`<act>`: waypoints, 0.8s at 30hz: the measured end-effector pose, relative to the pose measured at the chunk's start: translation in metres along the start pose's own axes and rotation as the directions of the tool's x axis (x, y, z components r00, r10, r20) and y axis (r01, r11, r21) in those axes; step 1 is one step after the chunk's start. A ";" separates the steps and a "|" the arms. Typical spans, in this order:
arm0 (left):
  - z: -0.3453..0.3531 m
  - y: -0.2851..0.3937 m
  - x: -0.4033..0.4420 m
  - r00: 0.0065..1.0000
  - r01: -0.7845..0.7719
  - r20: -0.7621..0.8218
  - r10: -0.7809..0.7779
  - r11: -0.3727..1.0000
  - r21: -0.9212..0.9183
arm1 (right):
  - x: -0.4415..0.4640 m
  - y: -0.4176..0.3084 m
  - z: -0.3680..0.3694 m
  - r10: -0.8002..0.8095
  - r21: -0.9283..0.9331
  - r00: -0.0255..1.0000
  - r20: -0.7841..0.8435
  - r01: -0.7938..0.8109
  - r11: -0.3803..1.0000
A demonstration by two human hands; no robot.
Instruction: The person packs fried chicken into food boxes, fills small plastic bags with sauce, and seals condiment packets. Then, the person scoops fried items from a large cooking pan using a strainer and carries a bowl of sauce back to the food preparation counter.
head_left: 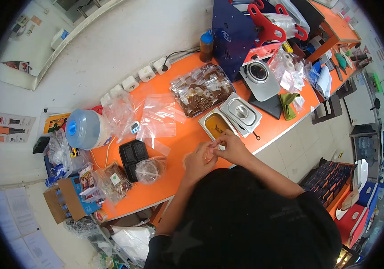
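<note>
We see the left hand (197, 162) and the right hand (231, 150) meeting above the near edge of the orange tabletop (263, 143). The fingers of both hands are pinched together on a small clear bag (208, 155), which lies between them, just beside the steel pan (200, 123). We note orange-brown liquid (212, 121) in the pan and, immediately to its right, a steel lid (241, 112). Behind the pan are filled packets (203, 89) in a pile; flat bags (159, 117) lie to the left, with a small timer (134, 127) beside them. Farther left we find a black tray (133, 154), partly overlapped by wrapped round containers (149, 171), and a lidded tub (84, 129). At the upper right are a scale (263, 85), a green cloth (288, 106) and a blue machine (227, 49), with a blue-capped bottle (206, 48) beside the machine.
</note>
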State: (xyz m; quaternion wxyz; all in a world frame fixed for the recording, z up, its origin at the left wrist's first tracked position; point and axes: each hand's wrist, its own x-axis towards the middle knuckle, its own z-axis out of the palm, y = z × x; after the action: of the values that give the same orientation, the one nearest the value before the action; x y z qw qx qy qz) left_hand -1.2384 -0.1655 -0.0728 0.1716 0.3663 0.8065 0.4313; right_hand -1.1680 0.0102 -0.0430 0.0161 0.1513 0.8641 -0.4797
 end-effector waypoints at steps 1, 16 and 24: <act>0.003 -0.004 -0.003 1.000 0.013 -0.025 -0.014 0.999 -0.046 | 0.000 -0.001 0.000 0.008 0.023 1.000 -0.020 -0.008 1.000; 0.009 -0.030 -0.023 0.972 0.116 -0.086 -0.221 0.759 -0.641 | 0.046 0.081 0.032 0.374 -0.628 0.927 -0.012 -0.298 0.719; 0.013 -0.038 -0.022 0.968 0.111 -0.092 -0.232 0.732 -0.672 | 0.046 0.109 0.025 0.316 -0.341 0.948 -0.030 -0.307 0.888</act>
State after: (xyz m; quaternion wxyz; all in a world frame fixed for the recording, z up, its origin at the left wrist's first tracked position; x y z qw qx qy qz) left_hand -1.2329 -0.1877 -0.1117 0.2601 0.1676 0.6432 0.7004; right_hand -1.1847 0.0540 -0.1543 0.1304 0.2765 0.8983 -0.3156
